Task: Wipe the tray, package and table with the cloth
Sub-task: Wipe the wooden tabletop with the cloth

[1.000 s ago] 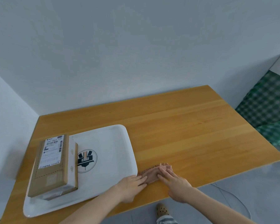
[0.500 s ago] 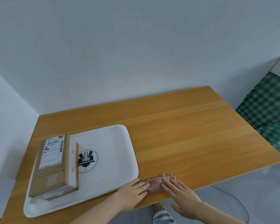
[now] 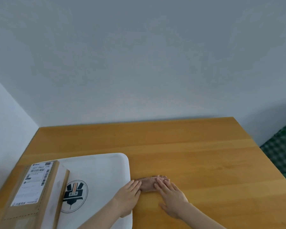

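A small pinkish-brown cloth lies folded on the wooden table, just right of the white tray. My left hand rests flat with its straight fingertips on the cloth's left end, its palm over the tray's right rim. My right hand presses flat on the cloth's right part, fingers straight. A brown cardboard package with a white shipping label lies on the left half of the tray. A dark logo is printed in the tray's middle.
White walls stand behind the table and to its left. A green checked fabric lies beyond the table's right edge. Bare wood stretches behind and to the right of the cloth.
The view has shifted closer and lower over the table. Both hands stay flat on the cloth, which sits at about the same spot beside the tray.
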Tool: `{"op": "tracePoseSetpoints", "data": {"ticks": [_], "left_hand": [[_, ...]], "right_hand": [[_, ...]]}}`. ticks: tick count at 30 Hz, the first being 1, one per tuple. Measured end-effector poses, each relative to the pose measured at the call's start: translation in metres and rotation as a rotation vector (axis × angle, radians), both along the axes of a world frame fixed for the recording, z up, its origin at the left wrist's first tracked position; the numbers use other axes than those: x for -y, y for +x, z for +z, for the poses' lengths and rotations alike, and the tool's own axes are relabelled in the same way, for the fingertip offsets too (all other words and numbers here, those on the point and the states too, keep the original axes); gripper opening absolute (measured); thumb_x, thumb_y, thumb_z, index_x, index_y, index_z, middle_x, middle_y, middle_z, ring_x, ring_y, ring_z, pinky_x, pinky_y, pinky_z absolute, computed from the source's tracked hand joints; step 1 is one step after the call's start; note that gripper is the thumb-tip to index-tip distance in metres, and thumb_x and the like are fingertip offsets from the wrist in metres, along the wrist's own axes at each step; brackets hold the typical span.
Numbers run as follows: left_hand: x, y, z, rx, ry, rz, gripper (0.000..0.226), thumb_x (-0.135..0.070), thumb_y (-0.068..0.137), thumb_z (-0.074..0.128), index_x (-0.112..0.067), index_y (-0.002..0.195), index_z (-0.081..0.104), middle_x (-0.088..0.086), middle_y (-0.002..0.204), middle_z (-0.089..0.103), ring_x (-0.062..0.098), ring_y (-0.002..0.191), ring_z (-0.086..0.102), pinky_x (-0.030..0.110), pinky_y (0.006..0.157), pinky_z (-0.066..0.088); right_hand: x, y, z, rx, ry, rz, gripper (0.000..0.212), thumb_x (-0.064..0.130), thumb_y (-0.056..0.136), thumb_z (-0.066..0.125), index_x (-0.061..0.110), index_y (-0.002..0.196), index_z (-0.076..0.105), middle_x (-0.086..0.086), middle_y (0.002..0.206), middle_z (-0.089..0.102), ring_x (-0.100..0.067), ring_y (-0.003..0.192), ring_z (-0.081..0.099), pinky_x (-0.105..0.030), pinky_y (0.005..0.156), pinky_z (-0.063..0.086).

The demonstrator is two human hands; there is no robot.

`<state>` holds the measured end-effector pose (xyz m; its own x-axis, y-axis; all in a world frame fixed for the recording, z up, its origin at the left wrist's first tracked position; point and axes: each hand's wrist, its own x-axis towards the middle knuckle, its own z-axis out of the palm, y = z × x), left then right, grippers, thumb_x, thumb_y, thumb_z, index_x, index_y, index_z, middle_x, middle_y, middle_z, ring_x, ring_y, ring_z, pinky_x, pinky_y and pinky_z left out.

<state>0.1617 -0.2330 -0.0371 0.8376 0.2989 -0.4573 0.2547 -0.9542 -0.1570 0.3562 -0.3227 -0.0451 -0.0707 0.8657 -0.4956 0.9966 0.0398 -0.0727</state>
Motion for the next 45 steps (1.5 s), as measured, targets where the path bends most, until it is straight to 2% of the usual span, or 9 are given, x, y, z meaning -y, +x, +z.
{"op": "tracePoseSetpoints", "data": {"ticks": [3, 9, 16, 22, 28, 32, 38, 45], "left_hand": [[-0.031, 0.014, 0.002, -0.025, 0.01, 0.047, 0.056, -0.016, 0.099, 0.029, 0.008, 0.147, 0.011, 0.025, 0.156, -0.004, 0.035, 0.146, -0.002, 0.041, 0.119, -0.009], [-0.102, 0.035, 0.001, -0.067, 0.026, 0.109, 0.057, -0.018, 0.099, 0.029, 0.004, 0.148, 0.01, 0.023, 0.157, -0.004, 0.032, 0.147, -0.002, 0.04, 0.119, -0.006], [-0.165, 0.061, -0.003, -0.145, 0.102, 0.237, 0.06, -0.023, 0.1, 0.03, -0.002, 0.15, 0.005, 0.019, 0.157, -0.012, 0.029, 0.146, -0.01, 0.047, 0.117, -0.009], [-0.221, 0.092, 0.002, -0.137, 0.046, 0.428, 0.06, -0.016, 0.096, 0.035, -0.007, 0.151, 0.014, 0.009, 0.16, -0.01, 0.021, 0.147, -0.011, 0.049, 0.116, -0.011], [-0.261, 0.111, -0.002, -0.101, 0.02, 0.557, 0.063, -0.011, 0.095, 0.034, -0.012, 0.152, 0.008, 0.005, 0.159, -0.016, 0.021, 0.147, -0.012, 0.047, 0.118, -0.008], [-0.275, 0.118, -0.001, -0.027, -0.088, 0.622, 0.067, -0.005, 0.091, 0.034, -0.015, 0.152, 0.01, 0.002, 0.159, -0.016, 0.024, 0.147, -0.01, 0.042, 0.119, -0.005], [-0.287, 0.113, 0.0, 0.066, -0.265, 0.614, 0.069, -0.003, 0.087, 0.036, -0.014, 0.152, 0.014, 0.002, 0.16, -0.008, 0.018, 0.148, -0.004, 0.03, 0.12, 0.003], [-0.264, 0.174, 0.006, 0.137, -0.389, 0.586, 0.071, 0.005, 0.086, 0.034, -0.019, 0.151, 0.017, 0.002, 0.16, -0.008, 0.019, 0.148, -0.004, 0.033, 0.12, 0.008]], "right_hand": [[-0.038, 0.01, -0.005, 0.003, -0.011, 0.004, 0.071, 0.044, 0.099, 0.031, 0.018, 0.148, -0.013, 0.003, 0.154, -0.025, -0.021, 0.144, -0.014, -0.034, 0.116, -0.005], [-0.116, 0.034, -0.008, -0.012, 0.008, 0.028, 0.07, 0.044, 0.099, 0.031, 0.02, 0.149, -0.012, 0.002, 0.155, -0.024, -0.02, 0.145, -0.014, -0.033, 0.117, -0.005], [-0.193, 0.055, -0.014, -0.032, 0.071, 0.007, 0.069, 0.043, 0.099, 0.032, 0.021, 0.15, -0.008, 0.004, 0.153, -0.024, -0.021, 0.146, -0.008, -0.034, 0.116, -0.004], [-0.252, 0.07, -0.017, -0.019, 0.053, -0.02, 0.068, 0.044, 0.099, 0.031, 0.023, 0.15, -0.009, 0.003, 0.156, -0.019, -0.02, 0.146, -0.008, -0.039, 0.117, -0.004], [-0.298, 0.088, -0.014, -0.013, 0.055, -0.048, 0.066, 0.041, 0.099, 0.032, 0.024, 0.15, -0.007, 0.003, 0.157, -0.017, -0.021, 0.146, -0.008, -0.045, 0.117, -0.003], [-0.312, 0.098, -0.02, -0.042, 0.096, -0.061, 0.066, 0.04, 0.099, 0.033, 0.025, 0.15, -0.006, 0.004, 0.157, -0.016, -0.021, 0.146, -0.008, -0.046, 0.117, -0.002], [-0.3, 0.114, -0.029, -0.073, 0.19, -0.046, 0.062, 0.042, 0.099, 0.029, 0.029, 0.15, -0.002, 0.008, 0.157, -0.013, -0.015, 0.146, -0.007, -0.046, 0.116, -0.005], [-0.27, 0.175, -0.033, -0.033, 0.239, -0.131, 0.061, 0.045, 0.098, 0.029, 0.031, 0.15, 0.0, 0.012, 0.157, -0.011, -0.011, 0.145, -0.007, -0.042, 0.115, -0.006]]}}
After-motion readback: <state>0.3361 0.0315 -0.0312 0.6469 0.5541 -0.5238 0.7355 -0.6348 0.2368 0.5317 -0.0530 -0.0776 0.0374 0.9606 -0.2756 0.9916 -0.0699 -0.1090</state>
